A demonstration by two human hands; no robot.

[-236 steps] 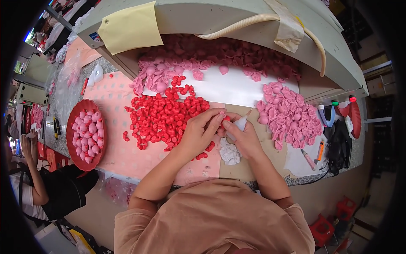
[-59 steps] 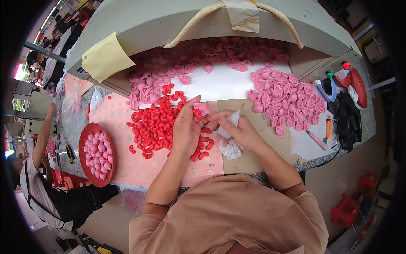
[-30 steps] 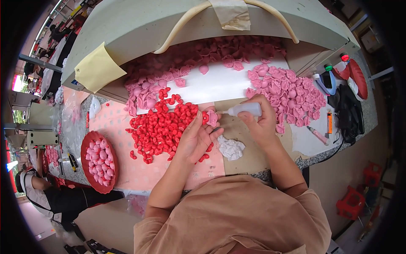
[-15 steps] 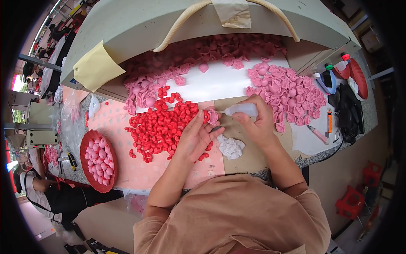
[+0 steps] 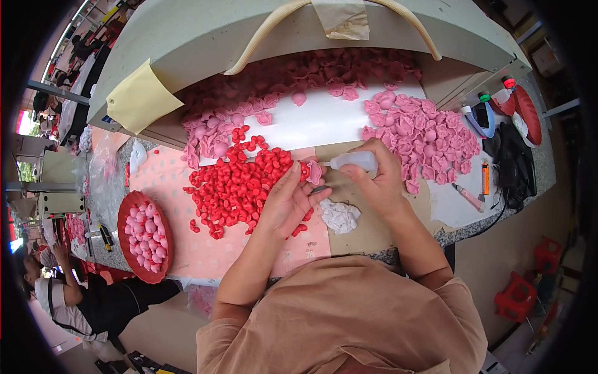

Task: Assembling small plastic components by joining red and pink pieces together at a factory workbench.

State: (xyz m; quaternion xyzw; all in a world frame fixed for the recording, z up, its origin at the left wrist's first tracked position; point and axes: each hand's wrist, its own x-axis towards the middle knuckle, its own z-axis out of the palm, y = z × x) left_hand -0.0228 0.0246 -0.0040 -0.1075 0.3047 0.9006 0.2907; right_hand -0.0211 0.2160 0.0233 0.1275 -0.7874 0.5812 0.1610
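Over the near edge of the red pile, my left hand [image 5: 283, 209] pinches a small pink ruffled cup-like piece [image 5: 314, 172] between its fingers. A bit of red shows beside that piece, partly hidden by the fingertips. My right hand [image 5: 385, 187] is wrapped round a translucent white squeeze bottle [image 5: 355, 162], tipped on its side. Its thin nozzle points left and reaches the pink piece; whether liquid comes out is too small to tell. Small glossy red pieces [image 5: 230, 187] lie heaped left of my left hand. Below the bottle sits a crumpled white tissue [image 5: 341, 217].
A grey hood [image 5: 205, 47] arches over the bench, with pink ruffled pieces [image 5: 430, 137] heaped beneath and at right. At left stands a red bowl [image 5: 123, 240] of pink balls. An orange tube [image 5: 485, 179] and black cloth [image 5: 519, 171] lie right. Another person [image 5: 65, 296] is at left.
My hands, the bottle and the pink piece stay almost in place, with only a tiny shift. The person at far left has changed posture, head and arm now showing more.
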